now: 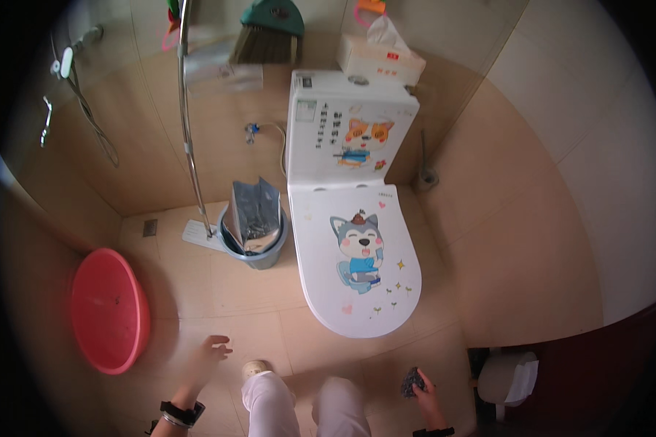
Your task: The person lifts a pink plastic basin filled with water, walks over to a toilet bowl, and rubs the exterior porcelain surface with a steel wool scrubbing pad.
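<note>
My right hand (426,393) is closed around a dark, shiny crumpled bundle (412,382), low at the right; its exact kind is not clear. Over the floor at the lower left, my left hand (214,348) is empty, its fingers apart and the forearm slightly blurred. Ahead of that hand stands a blue-grey trash bin (262,260), with a grey plastic bag (257,207) rising above its rim. To the right of the bin is a white toilet with its lid (321,269) down, showing a cartoon dog sticker (361,247).
A red basin (109,313) stands at the left. Behind the bin, a metal pole (184,109) meets a flat white mop head (200,234). A tissue box (379,62) sits on the toilet tank; a green brush (270,33) hangs on the wall. A toilet brush (428,175) stands right of the toilet.
</note>
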`<control>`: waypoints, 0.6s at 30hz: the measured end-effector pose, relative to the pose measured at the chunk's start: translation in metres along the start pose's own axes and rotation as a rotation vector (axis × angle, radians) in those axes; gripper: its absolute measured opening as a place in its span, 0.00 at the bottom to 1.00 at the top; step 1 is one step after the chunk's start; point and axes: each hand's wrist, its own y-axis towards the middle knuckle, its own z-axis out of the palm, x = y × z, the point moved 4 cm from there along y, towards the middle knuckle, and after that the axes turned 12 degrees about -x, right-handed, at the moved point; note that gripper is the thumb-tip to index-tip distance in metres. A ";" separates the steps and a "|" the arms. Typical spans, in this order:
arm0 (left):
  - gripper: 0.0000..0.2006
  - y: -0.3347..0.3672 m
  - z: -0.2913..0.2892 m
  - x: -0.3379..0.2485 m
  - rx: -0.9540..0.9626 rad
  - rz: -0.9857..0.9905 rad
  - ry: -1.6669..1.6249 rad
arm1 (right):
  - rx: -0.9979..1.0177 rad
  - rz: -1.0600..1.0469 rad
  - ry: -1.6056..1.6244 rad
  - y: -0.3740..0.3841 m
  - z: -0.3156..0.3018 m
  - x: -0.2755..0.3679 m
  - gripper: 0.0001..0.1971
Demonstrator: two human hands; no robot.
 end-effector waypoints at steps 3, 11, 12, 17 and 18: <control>0.11 -0.085 -0.027 -0.085 -0.031 -0.060 -0.089 | 0.042 -0.124 -0.324 -0.080 -0.030 0.070 0.25; 0.12 -0.296 -0.093 -0.358 -0.201 -0.053 -0.158 | 0.267 -0.443 -0.589 -0.268 -0.056 0.280 0.23; 0.13 -0.316 -0.101 -0.384 -0.237 -0.044 -0.163 | 0.307 -0.567 -0.593 -0.279 -0.053 0.298 0.23; 0.12 -0.405 -0.113 -0.479 -0.368 0.005 -0.213 | 0.411 -0.708 -0.580 -0.350 -0.022 0.383 0.26; 0.12 -0.424 -0.117 -0.482 -0.403 0.008 -0.221 | 0.458 -0.729 -0.575 -0.359 -0.016 0.388 0.26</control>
